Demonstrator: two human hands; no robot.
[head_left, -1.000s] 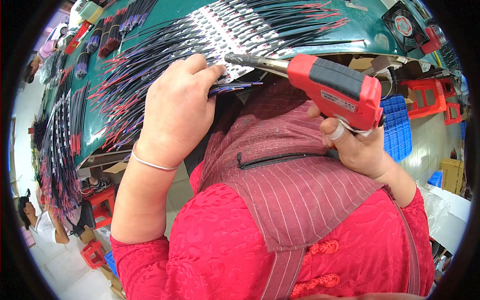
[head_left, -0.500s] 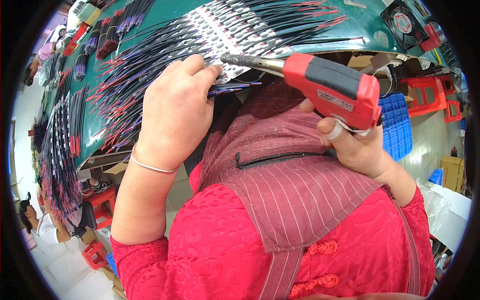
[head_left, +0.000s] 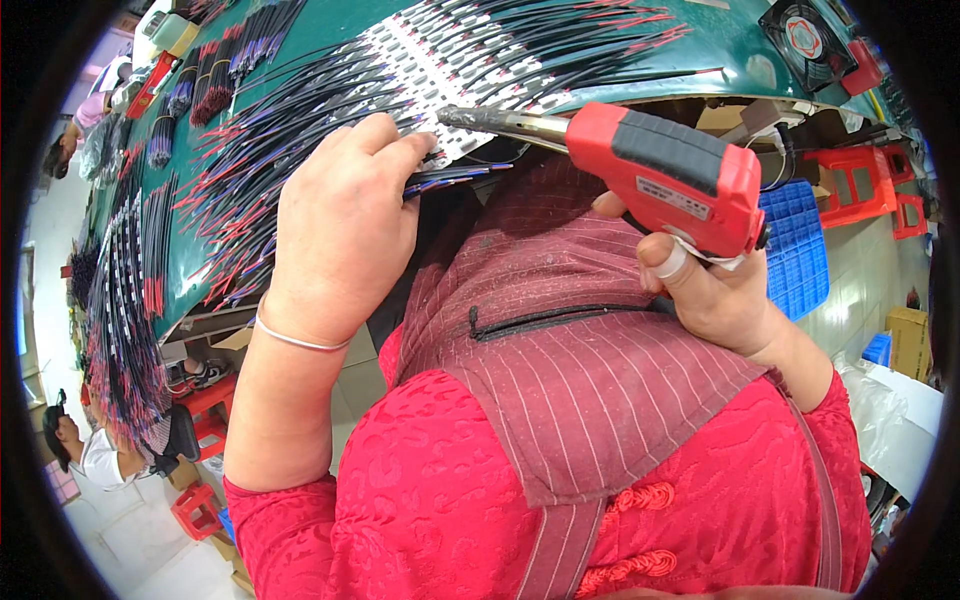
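Note:
My left hand (head_left: 345, 220) is closed in a pinch at the near edge of a white panel (head_left: 470, 140) bearing rows of small parts. Several black wires (head_left: 455, 178) with bluish ends stick out to the right from under its fingers. A red and black soldering gun (head_left: 665, 170) is in my right hand (head_left: 715, 295), its handle mostly hidden by the gun body. White tape wraps the right thumb. The gun's dark tip points left and lies just beside my left fingertips, over the panel. Black wires with red and blue ends (head_left: 260, 190) fan out from both sides of the panel.
The panel lies on a green table (head_left: 720, 40). Bundled wires (head_left: 215, 75) sit at the far left, a black fan (head_left: 805, 40) at the far right. A blue crate (head_left: 795, 250) and red stools (head_left: 850, 185) stand right. A person (head_left: 95, 455) sits at the left.
My left hand and the wires in its fingers have shifted slightly left. The gun's tip has moved a little left too, staying beside the fingertips.

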